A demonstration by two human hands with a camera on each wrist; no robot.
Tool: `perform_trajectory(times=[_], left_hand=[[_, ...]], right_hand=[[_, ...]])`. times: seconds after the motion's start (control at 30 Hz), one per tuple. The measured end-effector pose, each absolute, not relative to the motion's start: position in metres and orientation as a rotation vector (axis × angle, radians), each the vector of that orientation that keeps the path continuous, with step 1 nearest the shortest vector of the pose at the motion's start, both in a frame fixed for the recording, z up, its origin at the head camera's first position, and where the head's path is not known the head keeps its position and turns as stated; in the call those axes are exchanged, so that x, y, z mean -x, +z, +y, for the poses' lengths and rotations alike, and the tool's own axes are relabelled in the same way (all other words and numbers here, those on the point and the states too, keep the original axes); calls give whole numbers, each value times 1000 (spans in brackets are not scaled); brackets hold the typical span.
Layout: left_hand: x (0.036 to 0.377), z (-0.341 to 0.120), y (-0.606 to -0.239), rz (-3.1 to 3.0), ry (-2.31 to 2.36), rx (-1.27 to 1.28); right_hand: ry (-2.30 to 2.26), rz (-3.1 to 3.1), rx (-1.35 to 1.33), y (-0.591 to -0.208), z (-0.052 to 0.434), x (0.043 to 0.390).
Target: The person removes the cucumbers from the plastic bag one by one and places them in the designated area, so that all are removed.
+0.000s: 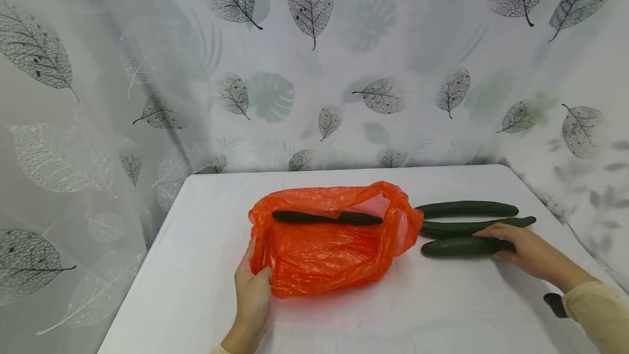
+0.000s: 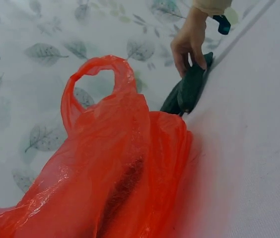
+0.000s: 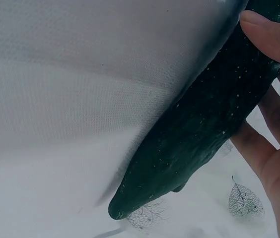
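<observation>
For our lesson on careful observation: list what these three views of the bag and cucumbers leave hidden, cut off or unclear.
- Cucumber in the orange bag: head view shows only a dark shape through the plastic.
- Left hand: fingertips hidden by bag folds; absent from left wrist view.
- Nearest cucumber: right end covered by the right hand; right wrist view crops it.
- Dark object at the right sleeve: too small to identify.

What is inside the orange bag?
One dark cucumber lies inside the orange bag, showing through its thin plastic. Anything beneath the crumpled folds lower down is covered, so I cannot tell.
</observation>
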State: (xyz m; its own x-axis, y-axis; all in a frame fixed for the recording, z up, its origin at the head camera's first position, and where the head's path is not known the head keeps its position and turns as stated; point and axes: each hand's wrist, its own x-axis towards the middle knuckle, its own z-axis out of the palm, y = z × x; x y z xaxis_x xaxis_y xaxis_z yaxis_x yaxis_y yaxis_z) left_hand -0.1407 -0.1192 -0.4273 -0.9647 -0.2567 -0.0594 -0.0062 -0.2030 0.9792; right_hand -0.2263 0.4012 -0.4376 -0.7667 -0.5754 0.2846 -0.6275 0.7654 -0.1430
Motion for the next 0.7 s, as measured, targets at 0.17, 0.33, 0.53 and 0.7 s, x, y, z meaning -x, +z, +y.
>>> perform_trajectory(times=[0.17,0.33,0.53,0.7], left_hand=[[140,-120,-427,-1863,-2303,-310],[140,-120,-426,-1866,-2308,-320],[141,-120,-426,-1883,-2292,-335],[143,-119,-424,-1859,-2298,-331]], right_hand=[[288,-2760,-942,-438,400,225],[215,-2796,-892,-438,399,225],[260,-2859,-819,-435,398,225],[317,-2951,-723,-430,396,222]])
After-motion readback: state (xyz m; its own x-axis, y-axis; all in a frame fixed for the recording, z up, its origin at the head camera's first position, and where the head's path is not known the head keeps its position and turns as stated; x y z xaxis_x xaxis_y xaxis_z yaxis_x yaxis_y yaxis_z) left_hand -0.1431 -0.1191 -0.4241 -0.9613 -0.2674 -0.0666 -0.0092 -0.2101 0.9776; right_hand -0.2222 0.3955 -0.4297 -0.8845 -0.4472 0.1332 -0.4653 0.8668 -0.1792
